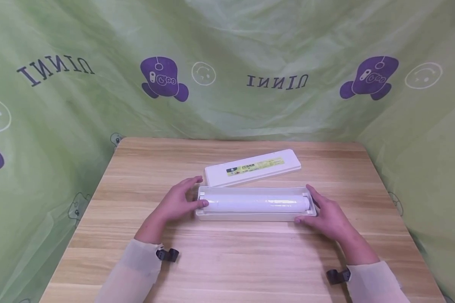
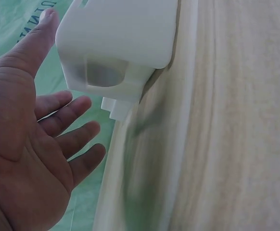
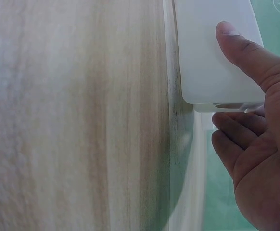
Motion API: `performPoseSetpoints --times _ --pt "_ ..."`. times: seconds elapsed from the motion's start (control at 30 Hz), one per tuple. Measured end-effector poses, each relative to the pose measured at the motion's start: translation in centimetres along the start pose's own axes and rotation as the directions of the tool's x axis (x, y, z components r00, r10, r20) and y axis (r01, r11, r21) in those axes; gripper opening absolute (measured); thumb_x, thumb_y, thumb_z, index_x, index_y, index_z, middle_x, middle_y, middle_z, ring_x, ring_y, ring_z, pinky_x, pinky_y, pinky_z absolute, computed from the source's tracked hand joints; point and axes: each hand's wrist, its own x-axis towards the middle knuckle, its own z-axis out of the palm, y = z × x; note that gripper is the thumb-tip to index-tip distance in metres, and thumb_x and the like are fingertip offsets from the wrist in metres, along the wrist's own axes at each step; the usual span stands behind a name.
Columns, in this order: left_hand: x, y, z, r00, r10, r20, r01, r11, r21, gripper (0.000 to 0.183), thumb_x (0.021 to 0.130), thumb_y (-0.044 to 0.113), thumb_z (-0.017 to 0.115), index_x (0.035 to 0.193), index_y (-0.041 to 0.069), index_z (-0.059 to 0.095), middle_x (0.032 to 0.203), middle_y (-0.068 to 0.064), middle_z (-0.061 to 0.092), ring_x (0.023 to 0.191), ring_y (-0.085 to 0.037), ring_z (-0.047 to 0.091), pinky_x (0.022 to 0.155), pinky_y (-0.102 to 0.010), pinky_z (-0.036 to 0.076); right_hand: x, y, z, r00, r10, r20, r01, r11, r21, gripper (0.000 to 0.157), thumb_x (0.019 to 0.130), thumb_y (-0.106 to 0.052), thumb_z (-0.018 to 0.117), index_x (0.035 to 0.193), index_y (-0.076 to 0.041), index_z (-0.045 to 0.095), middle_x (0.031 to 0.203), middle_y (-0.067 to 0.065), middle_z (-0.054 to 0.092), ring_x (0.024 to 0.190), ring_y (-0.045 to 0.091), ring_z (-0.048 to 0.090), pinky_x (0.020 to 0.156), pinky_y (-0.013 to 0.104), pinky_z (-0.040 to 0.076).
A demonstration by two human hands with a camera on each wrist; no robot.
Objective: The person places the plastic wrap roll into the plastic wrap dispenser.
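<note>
A white dispenser box (image 1: 250, 217) lies open-topped on the table, its long side towards me. Inside it is a roll of cling film (image 1: 246, 203) with a shiny surface. My left hand (image 1: 177, 203) is at the box's left end, fingers spread and thumb tip at the rim; in the left wrist view the fingers stand apart from the end wall. My right hand (image 1: 329, 216) holds the right end, the thumb (image 3: 241, 45) on the front wall and the fingers bent behind the end. Just behind the box lies its white lid (image 1: 217, 174) with a yellow-green label.
The wood-grain table (image 1: 235, 261) has rounded far corners. Behind and beside it hangs a green curtain (image 1: 227, 113) with purple figures and letters. A small black camera (image 1: 168, 254) is strapped at the left sleeve, and another black camera (image 1: 337, 276) at the right.
</note>
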Motion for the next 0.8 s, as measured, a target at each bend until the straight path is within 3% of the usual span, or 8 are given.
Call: performPoseSetpoints --times 0.8 --pt "1.6 -0.3 -0.4 0.998 0.043 -0.045 -0.043 0.999 -0.006 0.082 0.083 0.065 0.064 0.148 0.019 0.045 0.145 0.001 0.048 0.139 -0.026 0.037 0.113 -0.051 0.03 -0.1 -0.2 -0.1 1.0 -0.001 -0.006 0.001 1.0 -0.001 0.119 0.067 -0.06 0.083 0.158 -0.015 0.02 0.145 0.029 0.041 0.131 0.048 0.04 0.106 0.059 0.036"
